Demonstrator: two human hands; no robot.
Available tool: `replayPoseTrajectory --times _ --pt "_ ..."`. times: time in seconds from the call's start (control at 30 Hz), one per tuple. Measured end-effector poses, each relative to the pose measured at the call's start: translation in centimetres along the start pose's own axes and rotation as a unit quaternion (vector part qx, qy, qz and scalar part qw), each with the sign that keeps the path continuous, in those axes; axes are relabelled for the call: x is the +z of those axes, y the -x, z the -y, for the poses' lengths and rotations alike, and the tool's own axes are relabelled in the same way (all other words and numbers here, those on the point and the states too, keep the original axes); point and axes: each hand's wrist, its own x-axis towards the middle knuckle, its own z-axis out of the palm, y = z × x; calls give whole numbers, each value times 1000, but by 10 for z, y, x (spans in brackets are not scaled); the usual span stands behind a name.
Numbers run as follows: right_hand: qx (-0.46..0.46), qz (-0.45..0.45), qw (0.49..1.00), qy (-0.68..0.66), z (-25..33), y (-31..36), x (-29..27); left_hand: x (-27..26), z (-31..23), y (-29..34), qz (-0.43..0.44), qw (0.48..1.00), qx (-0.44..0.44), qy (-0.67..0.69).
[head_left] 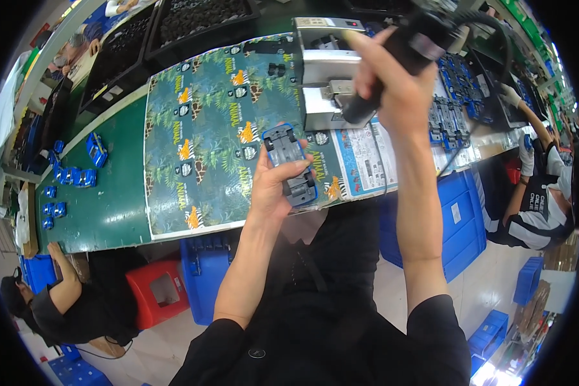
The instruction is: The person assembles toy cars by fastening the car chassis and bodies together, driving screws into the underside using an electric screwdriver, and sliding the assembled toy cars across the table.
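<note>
My left hand [269, 183] is closed round a blue toy car [284, 148], turned so its grey and black underside faces up. The thumb lies across the middle of that underside, above the front edge of the table. Raised to the right, my right hand [402, 96] grips a black electric screwdriver [421, 42] with a cable, its index finger stretched out. The screwdriver's lower end [360, 109] points down beside a metal box-shaped screw feeder [331, 71]. Its tip is hidden against the feeder's front.
Printed animal-pattern sheets [199, 128] cover the green table. Small black parts [276, 69] lie near the feeder; black bins [199, 26] stand behind. Blue toy cars [74, 175] sit at left, rows of car undersides [449, 119] at right. Co-workers sit on both sides; blue crates [453, 219] stand below.
</note>
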Motion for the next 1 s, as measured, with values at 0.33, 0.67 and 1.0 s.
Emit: replayPoseTrajectory --times 0.33,0.67,1.0 --pt "-34 95 962 -255 28 90 0 5 0 -2 -18 999 3 -46" --pt "15 87 981 -171 23 99 15 9 2 -1 -46 997 -3 -69" --pt "18 153 980 -127 11 99 19 7 -2 -9 -32 997 -65 -9"
